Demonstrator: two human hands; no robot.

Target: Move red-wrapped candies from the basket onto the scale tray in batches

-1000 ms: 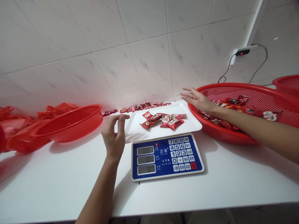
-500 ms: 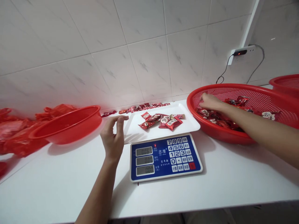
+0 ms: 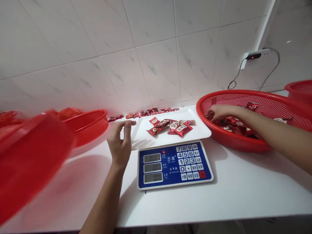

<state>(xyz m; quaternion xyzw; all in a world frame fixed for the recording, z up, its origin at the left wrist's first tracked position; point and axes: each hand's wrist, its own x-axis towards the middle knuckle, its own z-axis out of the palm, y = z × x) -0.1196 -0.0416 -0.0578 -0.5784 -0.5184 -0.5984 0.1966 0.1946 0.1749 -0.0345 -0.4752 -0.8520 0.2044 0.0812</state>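
Note:
My left hand [image 3: 119,143] is at the left edge of the scale's white tray [image 3: 141,133], thumb raised apart from the bent fingers, holding nothing. Several red-wrapped candies [image 3: 170,126] lie in a small heap on that tray. Below it, the scale's blue panel [image 3: 174,165] has lit digits and a keypad. My right hand [image 3: 219,112] reaches into a red perforated basket [image 3: 234,148] on the right, fingers curled down at its left inner side. A dark red wrapped candy [image 3: 210,114] shows at the fingertips; more candies [image 3: 237,125] lie under the hand.
A large blurred red basin [image 3: 34,156] fills the left side, before another red basin [image 3: 91,130] and red plastic bags [image 3: 67,113]. Loose candies [image 3: 153,112] line the tiled wall. Another red basket [image 3: 301,91] stands far right, below a socket strip [image 3: 255,56] with a cable.
A red basin has come into view at the left, smeared by motion. My right hand has turned and lowered its fingers onto the candies. My left hand stays at the tray.

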